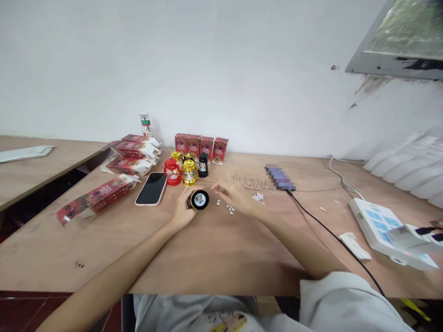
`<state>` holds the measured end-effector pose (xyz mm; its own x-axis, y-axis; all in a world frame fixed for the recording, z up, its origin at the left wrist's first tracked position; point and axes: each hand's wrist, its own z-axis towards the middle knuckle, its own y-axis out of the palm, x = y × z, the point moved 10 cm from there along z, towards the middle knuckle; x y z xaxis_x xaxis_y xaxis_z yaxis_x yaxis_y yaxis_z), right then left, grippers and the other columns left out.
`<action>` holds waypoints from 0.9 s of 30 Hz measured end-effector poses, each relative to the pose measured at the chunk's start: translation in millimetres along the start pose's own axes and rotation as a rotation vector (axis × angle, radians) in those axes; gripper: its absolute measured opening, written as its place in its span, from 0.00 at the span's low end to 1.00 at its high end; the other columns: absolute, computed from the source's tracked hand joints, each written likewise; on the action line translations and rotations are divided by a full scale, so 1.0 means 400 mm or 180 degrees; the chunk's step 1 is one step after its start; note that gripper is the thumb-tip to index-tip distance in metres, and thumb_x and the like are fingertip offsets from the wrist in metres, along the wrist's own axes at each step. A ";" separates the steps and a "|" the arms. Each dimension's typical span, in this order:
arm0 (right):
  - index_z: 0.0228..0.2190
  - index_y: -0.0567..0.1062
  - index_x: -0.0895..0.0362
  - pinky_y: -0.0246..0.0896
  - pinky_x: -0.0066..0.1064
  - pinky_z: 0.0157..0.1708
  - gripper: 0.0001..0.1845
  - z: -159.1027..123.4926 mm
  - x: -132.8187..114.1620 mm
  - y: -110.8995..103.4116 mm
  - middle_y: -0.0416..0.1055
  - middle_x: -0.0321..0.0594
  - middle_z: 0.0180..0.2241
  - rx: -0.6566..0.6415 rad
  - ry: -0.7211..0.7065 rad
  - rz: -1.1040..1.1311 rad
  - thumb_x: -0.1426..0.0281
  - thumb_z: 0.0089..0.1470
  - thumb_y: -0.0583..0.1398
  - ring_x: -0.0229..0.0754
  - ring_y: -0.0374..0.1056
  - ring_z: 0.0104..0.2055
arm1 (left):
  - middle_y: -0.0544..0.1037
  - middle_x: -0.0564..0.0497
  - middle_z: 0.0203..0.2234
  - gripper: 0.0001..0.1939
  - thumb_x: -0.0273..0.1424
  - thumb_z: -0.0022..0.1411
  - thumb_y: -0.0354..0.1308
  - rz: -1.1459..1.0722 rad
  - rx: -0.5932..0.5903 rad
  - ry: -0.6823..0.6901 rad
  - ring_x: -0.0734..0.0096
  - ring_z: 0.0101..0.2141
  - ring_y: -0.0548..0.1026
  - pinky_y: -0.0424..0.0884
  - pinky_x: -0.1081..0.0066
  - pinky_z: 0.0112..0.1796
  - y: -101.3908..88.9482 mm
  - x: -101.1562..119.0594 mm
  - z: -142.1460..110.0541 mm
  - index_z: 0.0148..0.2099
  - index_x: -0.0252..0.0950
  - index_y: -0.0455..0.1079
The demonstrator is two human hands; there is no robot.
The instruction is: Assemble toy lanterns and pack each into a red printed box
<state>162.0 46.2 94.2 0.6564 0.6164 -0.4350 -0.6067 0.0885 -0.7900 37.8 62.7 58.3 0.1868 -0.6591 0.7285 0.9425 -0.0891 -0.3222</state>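
My left hand is closed around a small lantern, whose round black base faces me with a pale, silvery middle. Just to its right, my right hand has its fingertips pinched together; anything between them is too small to make out. Several coin-like silver discs lie on the table below that hand. Beyond my hands stand more mini lanterns: a red one, a gold one, a black one, and two partly hidden behind.
Several upright red boxes stand by the wall. Open red cartons lie left, near a pink-edged phone. Rightward are a white branched plastic strip, a cabled phone and a power strip.
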 end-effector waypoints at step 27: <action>0.32 0.74 0.55 0.66 0.33 0.40 0.03 -0.041 -0.099 0.003 0.75 0.40 0.32 0.0848 -0.0457 -0.0214 0.72 0.55 0.59 0.41 0.69 0.37 | 0.73 0.44 0.43 0.22 0.19 0.44 0.55 -0.0077 -0.0257 0.0118 0.60 0.46 0.71 0.66 0.63 0.47 0.035 0.020 -0.019 0.44 0.36 0.69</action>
<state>142.6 9.1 103.2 0.6404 0.7048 -0.3052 -0.6728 0.3231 -0.6656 50.5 50.5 55.0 0.1525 -0.6832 0.7141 0.9209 -0.1641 -0.3537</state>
